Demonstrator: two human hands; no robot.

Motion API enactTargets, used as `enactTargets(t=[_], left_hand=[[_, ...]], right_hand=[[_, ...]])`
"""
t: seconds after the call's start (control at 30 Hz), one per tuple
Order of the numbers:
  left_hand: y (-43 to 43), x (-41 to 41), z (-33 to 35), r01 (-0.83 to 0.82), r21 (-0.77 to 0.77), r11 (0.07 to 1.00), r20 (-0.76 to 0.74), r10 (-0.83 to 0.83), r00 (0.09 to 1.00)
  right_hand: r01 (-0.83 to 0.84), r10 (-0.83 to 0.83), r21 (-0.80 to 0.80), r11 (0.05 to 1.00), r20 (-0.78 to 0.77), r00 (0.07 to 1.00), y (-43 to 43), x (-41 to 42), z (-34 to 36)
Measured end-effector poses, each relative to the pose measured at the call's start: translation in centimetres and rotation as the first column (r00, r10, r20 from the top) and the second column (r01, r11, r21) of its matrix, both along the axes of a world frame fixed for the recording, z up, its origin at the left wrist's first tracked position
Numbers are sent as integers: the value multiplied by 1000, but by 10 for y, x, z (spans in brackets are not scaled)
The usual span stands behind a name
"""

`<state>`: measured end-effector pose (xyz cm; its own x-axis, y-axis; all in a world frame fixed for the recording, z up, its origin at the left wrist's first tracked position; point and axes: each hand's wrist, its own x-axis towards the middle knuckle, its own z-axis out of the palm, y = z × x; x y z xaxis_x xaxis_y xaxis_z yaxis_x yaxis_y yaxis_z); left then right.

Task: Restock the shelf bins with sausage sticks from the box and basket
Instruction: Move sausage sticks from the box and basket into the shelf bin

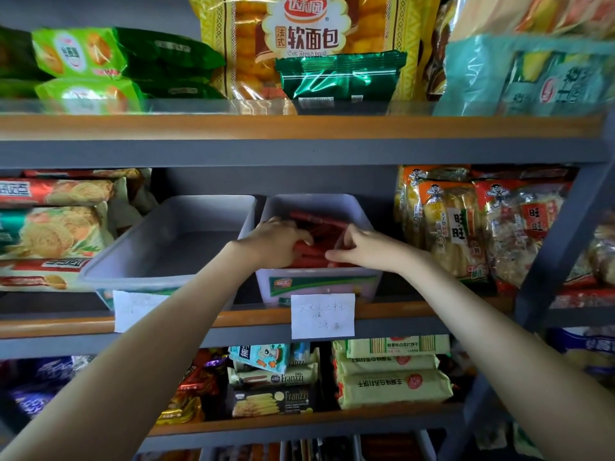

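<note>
Sausage sticks in red wrappers lay piled in the right bin, a pale translucent tub on the middle shelf. Both of the person's bare arms reached up into it. The left hand lay palm down on the pile, its fingers curled over several sticks and gripping them. The right hand met it from the other side, with its thumb low and its fingers bent above, pinching the same heap near the bin's front. The fingertips of the two hands were close together over the sticks. The left bin, a matching tub, stood just beside the right one, turned at a slight angle. A handwritten paper label hung from the shelf edge below the right bin, and a second label hung below the left bin, partly behind the left forearm. Rice cracker bags stood upright to the right of the bins, and biscuit packs were stacked to the left. On the shelf above, a green packet leaned against a large yellow bread bag.
</note>
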<state>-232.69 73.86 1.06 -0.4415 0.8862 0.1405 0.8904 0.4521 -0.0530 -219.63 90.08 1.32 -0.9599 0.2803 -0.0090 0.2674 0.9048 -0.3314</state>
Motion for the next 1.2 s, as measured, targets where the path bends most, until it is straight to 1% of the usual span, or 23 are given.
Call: enactTargets(t=[0.07,0.1,0.13,0.2,0.23,0.27,0.3,0.33,0.37,0.43,0.47,0.5,0.57,0.63,0.67,0.7,0.77,0.87,0.93,1.0,1.03,1.1,1.2], left_hand=[[-6,3,2,14,37,999,110,-18,994],[-9,3,2,15,55,998,178,-24,984],[-12,4,2,13,70,997,223,-29,974],[-17,6,1,10,116,993,251,-40,967],[-17,6,1,2,153,988,214,-35,976],[-17,7,0,-22,191,981,125,-2,992],[-16,7,0,-66,242,968,29,61,998],[-17,9,1,-109,306,946,-20,121,993],[-18,12,3,-133,361,923,-9,146,989],[-24,16,3,-106,397,912,32,101,994],[-30,18,1,-74,384,921,10,76,997],[-37,20,-3,-48,381,924,-12,57,998],[-55,27,-15,-28,438,898,-16,39,999],[-82,38,-34,-16,540,841,-45,48,998],[-99,43,-45,-16,590,807,-56,61,997],[-119,49,-59,-30,624,781,-53,80,995],[-165,64,-90,-98,667,739,-23,152,988],[-248,96,-148,-256,667,700,53,298,953],[-309,123,-192,-430,599,675,153,431,889],[-368,156,-239,-636,502,585,291,578,762],[-395,176,-262,-732,431,528,359,644,675],[-435,215,-306,-868,293,400,432,755,494],[-459,276,-364,-971,73,229,494,837,235]], right_hand=[[9,-9,-1,1000,26,1000,-2,-2,0],[-9,9,-18,1000,12,1000,-2,-2,0],[-29,28,-37,999,-15,999,0,-3,0],[-60,54,-61,996,-102,993,2,-5,-2],[-64,56,-51,997,-144,988,3,-6,-2],[-61,56,-28,998,-167,984,4,-7,-2],[-65,63,-10,998,-175,982,6,-7,-3],[-70,70,1,998,-157,985,9,-7,-3],[-80,80,9,997,-131,988,10,-5,-4],[-90,93,36,995,-106,990,7,0,-2],[-90,98,67,994,-127,987,2,2,-1],[-101,118,102,990,-183,976,-5,2,1],[-154,191,135,979,-334,923,-32,3,0],[-268,329,195,943,-457,827,-71,5,-7],[-340,415,238,910,-487,768,-94,6,-13],[-412,496,276,868,-499,711,-117,6,-23],[-533,616,314,786,-472,631,-163,2,-45],[-692,724,242,680,-374,580,-231,-7,-88],[-789,801,181,587,-270,534,-273,-14,-122],[-869,876,129,478,-142,461,-312,-18,-162],[-894,899,96,437,-69,432,-330,-18,-183],[-929,927,40,369,64,371,-364,-17,-222],[-954,942,-54,293,188,279,-402,-9,-281]])
